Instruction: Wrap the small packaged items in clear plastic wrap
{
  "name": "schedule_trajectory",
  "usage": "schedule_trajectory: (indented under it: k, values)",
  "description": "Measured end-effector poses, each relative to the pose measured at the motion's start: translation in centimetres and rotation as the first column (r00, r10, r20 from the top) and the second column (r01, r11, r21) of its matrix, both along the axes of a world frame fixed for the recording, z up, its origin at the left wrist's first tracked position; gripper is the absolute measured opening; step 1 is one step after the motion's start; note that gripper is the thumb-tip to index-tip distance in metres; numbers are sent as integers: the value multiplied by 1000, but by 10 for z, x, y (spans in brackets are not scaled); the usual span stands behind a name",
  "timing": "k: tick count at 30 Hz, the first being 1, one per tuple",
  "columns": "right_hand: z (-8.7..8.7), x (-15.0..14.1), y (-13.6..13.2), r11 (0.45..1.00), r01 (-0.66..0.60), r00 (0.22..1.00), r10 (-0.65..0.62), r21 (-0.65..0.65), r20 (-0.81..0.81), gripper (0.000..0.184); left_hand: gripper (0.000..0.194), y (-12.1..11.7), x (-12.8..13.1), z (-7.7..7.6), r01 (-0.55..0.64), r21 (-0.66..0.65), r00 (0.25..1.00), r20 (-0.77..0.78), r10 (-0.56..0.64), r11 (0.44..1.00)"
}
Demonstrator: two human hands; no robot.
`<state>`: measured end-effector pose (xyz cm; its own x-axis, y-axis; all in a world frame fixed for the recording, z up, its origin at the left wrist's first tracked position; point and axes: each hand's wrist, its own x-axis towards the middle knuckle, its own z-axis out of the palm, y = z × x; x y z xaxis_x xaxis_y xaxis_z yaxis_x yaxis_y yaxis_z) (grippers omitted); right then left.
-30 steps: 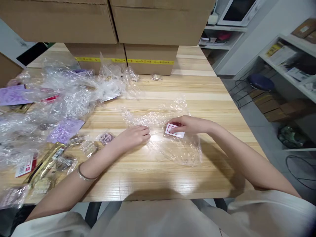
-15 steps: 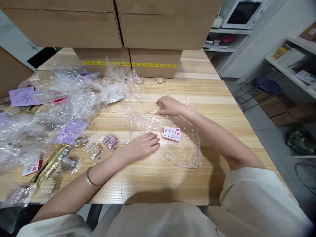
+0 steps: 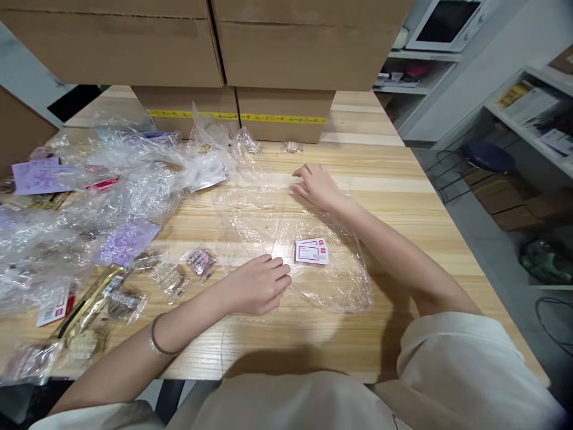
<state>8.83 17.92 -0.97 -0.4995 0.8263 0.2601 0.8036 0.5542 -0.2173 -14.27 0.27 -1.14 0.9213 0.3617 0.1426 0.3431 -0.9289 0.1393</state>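
A clear plastic sheet [image 3: 268, 227] lies spread on the wooden table [image 3: 403, 197]. Small white cards with red print [image 3: 312, 252] rest on it. My left hand [image 3: 258, 285] presses the sheet's near left edge, fingers curled down on the film. My right hand [image 3: 317, 185] lies at the sheet's far edge, fingers stretched out flat on the plastic.
A heap of crumpled clear plastic [image 3: 111, 173] with purple cards [image 3: 128, 240] and small packets [image 3: 200, 261] covers the left side. Stacked cardboard boxes [image 3: 268, 54] stand at the back. Shelves [image 3: 532, 113] and a stool [image 3: 487, 156] are to the right.
My right hand let go of the white cards and moved to the sheet's far edge. The sheet has been drawn flatter. My left hand slid slightly nearer.
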Motion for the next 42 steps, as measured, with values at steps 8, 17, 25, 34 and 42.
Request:
schedule_trajectory:
  k: [8,17,25,34,42]
  values:
    - [37,23,-126,901,-347,913,388,-262,125,51,18,-2,6,-11,-36,280,998,-39,48,959]
    - [11,29,-134,951,-202,936,259,-236,240,43,18,-2,3,-18,-243,257,965,-33,260,936]
    - [35,41,-102,950,-174,978,198,-258,71,33,29,-11,-4,-27,-154,288,985,-34,171,945]
    - [24,2,-85,956,-185,977,203,-229,60,36,47,-16,-18,-21,-162,53,981,-98,167,985]
    - [6,-2,-56,901,-245,962,181,-358,-204,52,64,-6,-23,-29,-510,47,858,105,503,859]
